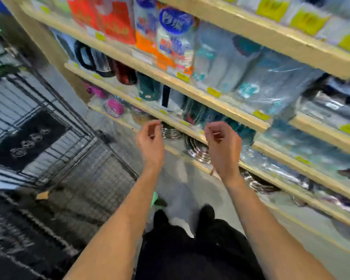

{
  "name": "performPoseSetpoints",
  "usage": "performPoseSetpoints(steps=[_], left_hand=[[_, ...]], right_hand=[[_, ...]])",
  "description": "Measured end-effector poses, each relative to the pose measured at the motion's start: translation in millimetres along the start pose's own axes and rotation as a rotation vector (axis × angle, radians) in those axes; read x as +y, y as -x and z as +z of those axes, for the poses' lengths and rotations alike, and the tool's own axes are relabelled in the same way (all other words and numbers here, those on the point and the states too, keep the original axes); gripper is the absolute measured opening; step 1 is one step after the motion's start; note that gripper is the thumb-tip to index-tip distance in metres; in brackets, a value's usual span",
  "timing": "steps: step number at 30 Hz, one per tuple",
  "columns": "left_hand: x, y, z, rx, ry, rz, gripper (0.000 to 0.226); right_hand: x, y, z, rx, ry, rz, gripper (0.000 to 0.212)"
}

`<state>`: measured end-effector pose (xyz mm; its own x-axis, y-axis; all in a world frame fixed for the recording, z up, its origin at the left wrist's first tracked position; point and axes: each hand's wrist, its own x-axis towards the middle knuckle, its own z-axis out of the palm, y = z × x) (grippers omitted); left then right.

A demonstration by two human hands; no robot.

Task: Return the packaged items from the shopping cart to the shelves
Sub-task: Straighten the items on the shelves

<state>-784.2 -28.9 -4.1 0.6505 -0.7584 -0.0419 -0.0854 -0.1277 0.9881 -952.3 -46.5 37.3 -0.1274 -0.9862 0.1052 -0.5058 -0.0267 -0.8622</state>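
Left hand (151,141): hanging in mid-air in front of the shelves (190,85), fingers loosely curled, grip released and carrying nothing.
Right hand (222,146): floating at 3 o'clock of the left hand, well apart from it, fingers half curled, grip likewise released.
Cart (55,126): standing at 9 o'clock of the hands, wire walls blurring; a dark packet (26,141) is lying inside.
Shelves: running from 11 o'clock to 4 o'clock, tilting in the view, carrying blurred packs; steel bowls (198,150) are sitting just behind the right hand.
Floor (182,190): grey, showing between the forearms.
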Motion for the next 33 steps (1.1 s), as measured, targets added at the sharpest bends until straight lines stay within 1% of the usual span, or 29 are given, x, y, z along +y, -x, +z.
performPoseSetpoints(steps=[2, 5, 6, 8, 9, 12, 14, 16, 19, 21, 23, 24, 26, 28, 30, 31, 33], left_hand=[[36.3, 0.9, 47.2, -0.175, 0.049, 0.04, 0.012], [78.8, 12.6, 109.2, -0.406, 0.094, 0.08, 0.007], [92.0, 19.7, 128.3, -0.455, 0.123, 0.097, 0.013], [115.9, 36.6, 163.2, -0.564, 0.146, 0.09, 0.024], [128.5, 50.6, 183.7, -0.634, 0.118, 0.075, 0.023], [148.0, 83.3, 230.6, -0.755, 0.019, 0.05, 0.015], [154.8, 106.1, 256.0, -0.784, -0.011, 0.062, 0.017], [160.0, 127.2, 281.4, -0.773, 0.022, 0.075, 0.029], [168.2, 150.4, 323.1, -0.683, -0.028, 0.097, 0.044], [171.0, 151.9, 342.9, -0.586, -0.122, 0.122, 0.052], [174.3, 154.6, 360.5, -0.531, -0.255, 0.14, 0.06], [176.6, 157.3, 366.0, -0.505, -0.35, 0.151, 0.06], [178.8, 161.6, 373.2, -0.425, -0.511, 0.204, 0.053], [178.1, 159.0, 373.9, -0.39, -0.583, 0.276, 0.042], [179.8, 161.2, 375.5, -0.45, -0.556, 0.39, 0.025], [181.1, 164.5, 377.1, -0.512, -0.499, 0.466, 0.02], [185.1, 177.8, 384.7, -0.651, -0.438, 0.612, 0.024]], right_hand=[[3.6, -18.0, -46.9, 0.155, -0.047, 0.052, 0.011], [9.1, -37.6, -103.8, 0.313, -0.147, 0.116, 0.015], [10.7, -41.6, -121.4, 0.359, -0.18, 0.134, 0.016], [17.6, -47.4, -153.3, 0.437, -0.219, 0.18, 0.008], [24.3, -48.0, -172.2, 0.472, -0.232, 0.209, 0.007], [43.8, -50.7, -210.6, 0.568, -0.292, 0.287, 0.01], [55.5, -54.0, -233.0, 0.635, -0.328, 0.352, 0.014], [66.5, -58.5, -256.9, 0.705, -0.352, 0.406, 0.013], [88.1, -65.9, -297.2, 0.779, -0.362, 0.467, 0.014], [99.0, -71.4, -310.4, 0.766, -0.291, 0.468, 0.015], [113.6, -78.4, -324.5, 0.752, -0.192, 0.45, 0.017], [120.1, -82.1, -330.4, 0.756, -0.139, 0.442, 0.018], [129.7, -88.7, -339.9, 0.747, -0.029, 0.408, 0.018], [131.1, -95.0, -341.6, 0.705, 0.039, 0.394, 0.017], [131.7, -101.0, -343.6, 0.737, 0.049, 0.448, 0.017], [132.4, -102.6, -345.2, 0.794, 0.036, 0.468, 0.018], [136.0, -102.8, -350.6, 0.918, 0.004, 0.485, 0.026]])
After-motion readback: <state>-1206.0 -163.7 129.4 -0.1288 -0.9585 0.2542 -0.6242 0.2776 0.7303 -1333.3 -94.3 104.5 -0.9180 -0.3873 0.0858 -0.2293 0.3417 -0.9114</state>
